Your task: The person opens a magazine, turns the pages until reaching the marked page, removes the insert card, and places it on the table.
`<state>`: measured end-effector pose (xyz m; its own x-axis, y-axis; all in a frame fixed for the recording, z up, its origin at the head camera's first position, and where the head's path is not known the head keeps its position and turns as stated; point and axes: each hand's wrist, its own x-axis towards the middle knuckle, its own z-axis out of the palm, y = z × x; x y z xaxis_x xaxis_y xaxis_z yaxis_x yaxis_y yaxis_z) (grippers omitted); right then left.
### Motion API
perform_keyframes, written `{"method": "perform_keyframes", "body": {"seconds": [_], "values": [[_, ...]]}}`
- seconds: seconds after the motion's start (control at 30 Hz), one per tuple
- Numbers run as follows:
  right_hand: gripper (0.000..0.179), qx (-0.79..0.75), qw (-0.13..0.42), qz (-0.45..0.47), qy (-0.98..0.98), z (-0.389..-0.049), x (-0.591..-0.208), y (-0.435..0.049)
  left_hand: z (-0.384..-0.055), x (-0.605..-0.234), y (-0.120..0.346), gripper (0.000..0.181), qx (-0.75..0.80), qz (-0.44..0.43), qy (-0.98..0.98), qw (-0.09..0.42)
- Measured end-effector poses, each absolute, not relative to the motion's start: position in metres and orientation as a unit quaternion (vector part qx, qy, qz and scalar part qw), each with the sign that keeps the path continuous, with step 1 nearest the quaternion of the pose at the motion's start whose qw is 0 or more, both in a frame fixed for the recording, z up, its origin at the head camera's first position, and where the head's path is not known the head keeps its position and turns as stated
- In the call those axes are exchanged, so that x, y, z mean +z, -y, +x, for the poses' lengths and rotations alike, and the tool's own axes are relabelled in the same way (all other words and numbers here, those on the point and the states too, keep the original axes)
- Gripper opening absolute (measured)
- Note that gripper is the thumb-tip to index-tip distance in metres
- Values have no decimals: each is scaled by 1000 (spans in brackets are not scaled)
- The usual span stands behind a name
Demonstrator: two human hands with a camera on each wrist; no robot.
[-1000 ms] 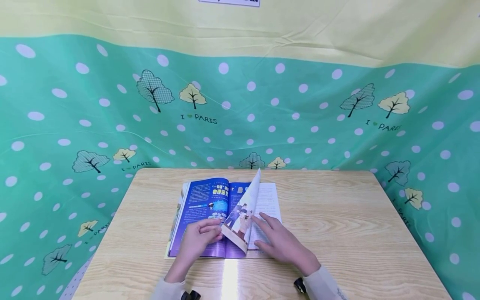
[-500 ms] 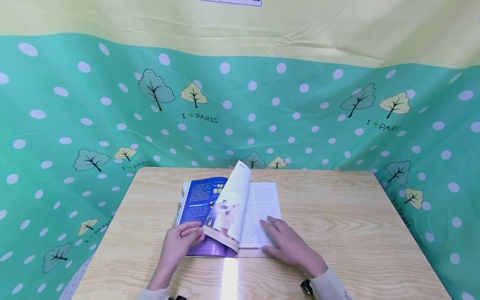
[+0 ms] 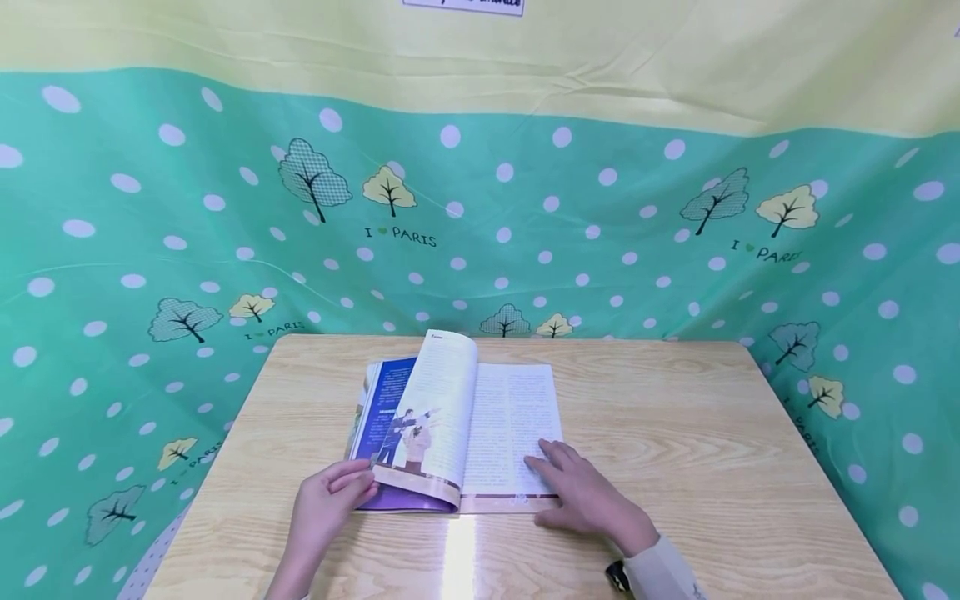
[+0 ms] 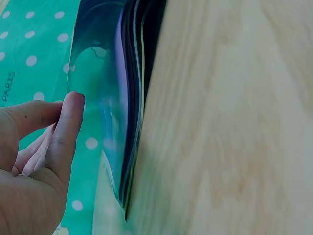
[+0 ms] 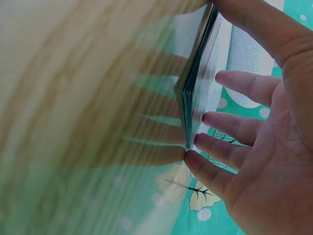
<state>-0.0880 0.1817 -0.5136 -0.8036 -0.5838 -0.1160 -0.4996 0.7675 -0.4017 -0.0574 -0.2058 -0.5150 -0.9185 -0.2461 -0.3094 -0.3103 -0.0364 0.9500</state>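
An open magazine [image 3: 513, 417] lies on the wooden table. One page [image 3: 442, 383], printed with text and two drawn figures, stands lifted and curves over the blue and purple left-hand page [image 3: 381, 408]. My left hand [image 3: 330, 504] pinches the lower outer corner of that lifted page between thumb and fingers; the left wrist view shows the thumb and fingertip meeting at its edge. My right hand [image 3: 588, 496] rests with spread, fairly straight fingers on the lower right edge of the right-hand page. In the right wrist view its fingertips [image 5: 210, 117] touch the magazine's edge.
The wooden table [image 3: 675, 433] reaches out on both sides of the magazine. Behind it hangs a green dotted curtain [image 3: 525, 208] with printed trees. A bright light reflection lies on the table in front of the magazine.
My left hand has moved left, carrying the page corner from the magazine's middle over the left-hand page. My right hand has shifted slightly right and down, uncovering more of the right-hand page.
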Motion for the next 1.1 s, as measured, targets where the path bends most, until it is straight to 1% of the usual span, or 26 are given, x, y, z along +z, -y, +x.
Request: {"method": "perform_keyframes", "body": {"seconds": [0.37, 0.7, 0.93, 1.1], "values": [[74, -174, 129, -282, -935, -89, -515, -183, -50, -516, 223, 37, 650, -229, -724, 22], [73, -175, 142, -281, -933, -89, -514, -183, -49, -516, 229, 40, 633, -231, -739, 20], [69, -190, 134, -293, -927, -89, -512, -186, -47, -517, 236, 44, 601, -234, -765, 17], [67, -188, 139, -292, -927, -89, -512, -187, -46, -514, 239, 46, 567, -238, -789, 10]]}}
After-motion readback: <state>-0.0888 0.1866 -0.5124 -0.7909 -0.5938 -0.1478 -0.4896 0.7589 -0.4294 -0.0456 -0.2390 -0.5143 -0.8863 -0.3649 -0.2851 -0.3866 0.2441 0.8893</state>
